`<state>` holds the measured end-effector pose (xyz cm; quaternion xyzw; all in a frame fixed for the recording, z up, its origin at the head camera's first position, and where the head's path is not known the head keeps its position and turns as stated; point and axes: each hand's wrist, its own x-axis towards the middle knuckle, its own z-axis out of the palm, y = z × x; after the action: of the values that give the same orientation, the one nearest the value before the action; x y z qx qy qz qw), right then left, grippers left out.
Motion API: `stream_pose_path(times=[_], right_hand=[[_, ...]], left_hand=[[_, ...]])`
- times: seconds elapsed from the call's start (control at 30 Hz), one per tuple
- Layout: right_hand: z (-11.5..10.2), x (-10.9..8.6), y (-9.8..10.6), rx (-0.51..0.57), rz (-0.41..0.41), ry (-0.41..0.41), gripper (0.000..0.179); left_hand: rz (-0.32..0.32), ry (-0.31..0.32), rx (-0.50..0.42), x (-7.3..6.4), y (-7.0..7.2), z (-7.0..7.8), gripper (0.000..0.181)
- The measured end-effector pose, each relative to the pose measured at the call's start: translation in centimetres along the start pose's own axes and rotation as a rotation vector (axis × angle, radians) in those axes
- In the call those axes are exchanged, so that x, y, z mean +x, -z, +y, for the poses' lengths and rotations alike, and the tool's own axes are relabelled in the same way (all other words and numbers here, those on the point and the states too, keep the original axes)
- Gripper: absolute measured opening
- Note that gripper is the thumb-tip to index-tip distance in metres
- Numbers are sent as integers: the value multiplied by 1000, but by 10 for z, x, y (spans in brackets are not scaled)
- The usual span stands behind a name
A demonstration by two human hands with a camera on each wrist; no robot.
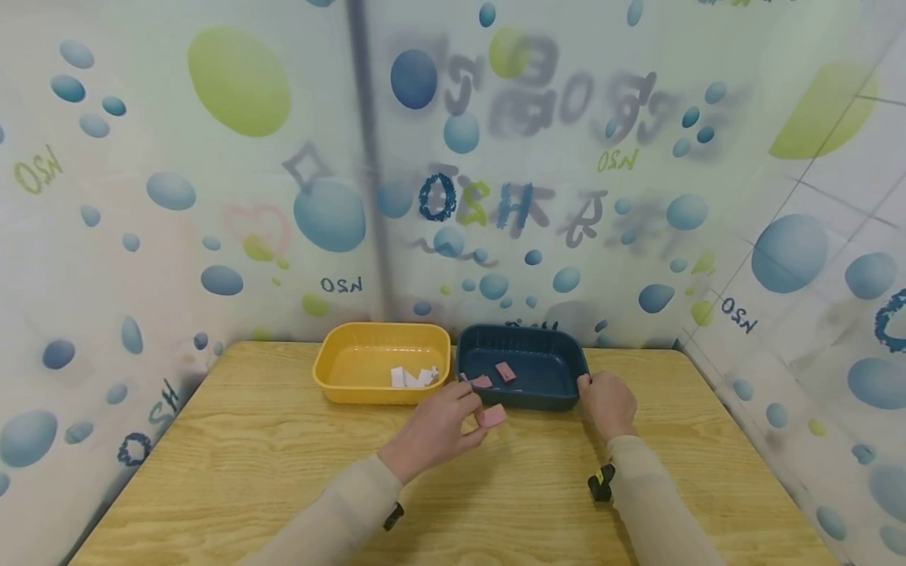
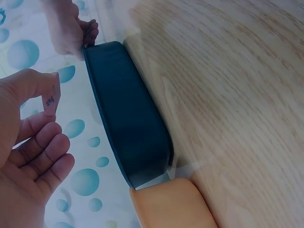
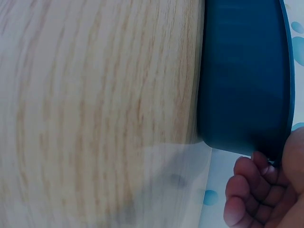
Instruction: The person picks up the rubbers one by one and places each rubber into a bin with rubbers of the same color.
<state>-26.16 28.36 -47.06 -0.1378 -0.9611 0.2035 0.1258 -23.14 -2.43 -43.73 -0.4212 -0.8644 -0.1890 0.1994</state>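
In the head view my left hand [image 1: 440, 428] pinches a small pink paper slip [image 1: 493, 415] between thumb and finger, just in front of the dark blue bin [image 1: 534, 399]. The left wrist view shows dark writing on that slip [image 2: 51, 97]; the other fingers are loosely bent. My right hand [image 1: 610, 402] holds the blue bin's rim at its right end, with thumb and fingers on the edge, as the right wrist view also shows. Inside the blue bin lie several pink slips [image 1: 506, 372], some partly behind my left hand.
Left of the blue bin stands a yellow bin [image 1: 382, 395], close beside it, with several white paper pieces [image 1: 399, 377] inside. Both are at the back of a wooden table [image 1: 538, 503]. Behind rises a wall covering [image 1: 453, 275] printed with blue and green spots.
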Motion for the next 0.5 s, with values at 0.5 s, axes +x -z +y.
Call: stream_pose_path(times=[0.5], right_hand=[[-1,1,1,8,-10,-13,47]], left_hand=[[33,40,7,15,-2,-4,17]])
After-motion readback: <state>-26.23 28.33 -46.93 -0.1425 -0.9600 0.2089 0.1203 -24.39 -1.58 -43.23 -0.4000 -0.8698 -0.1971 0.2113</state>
